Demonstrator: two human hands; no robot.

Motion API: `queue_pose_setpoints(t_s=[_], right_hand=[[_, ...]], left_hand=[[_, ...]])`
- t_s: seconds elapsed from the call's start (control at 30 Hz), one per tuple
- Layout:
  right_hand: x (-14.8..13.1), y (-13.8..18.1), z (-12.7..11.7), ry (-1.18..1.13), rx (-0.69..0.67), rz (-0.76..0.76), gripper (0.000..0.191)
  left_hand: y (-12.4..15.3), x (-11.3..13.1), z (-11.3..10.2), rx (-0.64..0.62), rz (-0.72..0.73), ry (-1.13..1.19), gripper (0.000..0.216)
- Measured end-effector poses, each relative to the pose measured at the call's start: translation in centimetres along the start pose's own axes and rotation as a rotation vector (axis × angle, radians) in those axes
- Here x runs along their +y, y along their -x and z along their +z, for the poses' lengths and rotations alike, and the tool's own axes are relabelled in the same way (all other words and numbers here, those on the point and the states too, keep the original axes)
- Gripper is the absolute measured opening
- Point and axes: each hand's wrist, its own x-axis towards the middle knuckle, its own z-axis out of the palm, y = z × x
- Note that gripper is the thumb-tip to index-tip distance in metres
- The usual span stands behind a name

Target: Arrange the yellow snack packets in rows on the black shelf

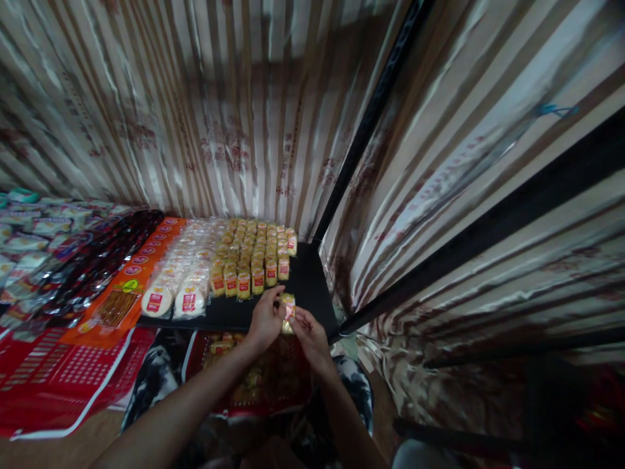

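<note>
Between my two hands is a small yellow wrapped snack packet (288, 314) with a red and white label. My left hand (266, 319) has its fingers closed on the packet's left side. From the right, my right hand (311, 333) pinches the same packet between thumb and fingers. Just beyond my hands, rows of matching yellow snack packets (258, 279) stand on a black shelf (312, 273). To their left lie rows of round white crackers in clear wrappers (189, 301).
An orange snack bag (120, 303) and dark shiny packets (117, 251) lie farther left. A red basket (195, 355) with more yellow packets sits below the shelf edge; another red basket (73, 378) is at left. Black metal posts (371, 124) stand before a striped curtain (234, 117).
</note>
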Motion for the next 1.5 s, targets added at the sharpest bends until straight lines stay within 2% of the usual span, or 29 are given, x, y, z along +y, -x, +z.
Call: queue_pose_setpoints(t_s=[0.13,0.23,0.37,0.53,0.7,0.9,1.1,1.17,1.33,1.5], right_hand=[[0.4,-4.2,-0.8,0.030,0.220,-0.089,0.038],[0.6,-7.6,-1.2,0.098,0.304,-0.151,0.036],[0.7,-11.9,-1.5,0.196,0.340,-0.207,0.031],[0.6,-16.3,-1.7,0.367,0.375,-0.216,0.027],[0.3,-19.2,-1.6,0.430,0.371,-0.238,0.030],[0.5,-20.8,-0.9,0.503,0.327,-0.232,0.029],[1.1,-20.6,-0.4,0.602,0.393,-0.239,0.042],[1.3,-20.4,-0.5,0.635,0.372,-0.260,0.043],[1.9,-20.2,-0.6,0.666,0.331,-0.335,0.038],[1.5,-20.2,-0.3,0.652,0.338,-0.295,0.040]], left_hand=[[-1.9,1.0,1.4,0.072,0.129,-0.177,0.043],[-3.1,1.3,2.3,0.012,0.264,-0.393,0.043],[-4.7,1.1,3.0,-0.121,0.373,-0.652,0.047],[-6.9,0.3,3.7,-0.214,0.464,-0.858,0.049],[-8.5,-0.9,4.4,-0.213,0.534,-0.937,0.049],[-9.4,-2.5,4.9,-0.121,0.599,-0.922,0.043],[-9.6,-4.1,5.4,-0.069,0.654,-0.921,0.037],[-9.6,-4.9,5.6,-0.055,0.680,-0.908,0.036],[-9.3,-6.1,5.9,-0.007,0.666,-0.866,0.036],[-9.2,-6.2,6.0,0.005,0.640,-0.867,0.037]])
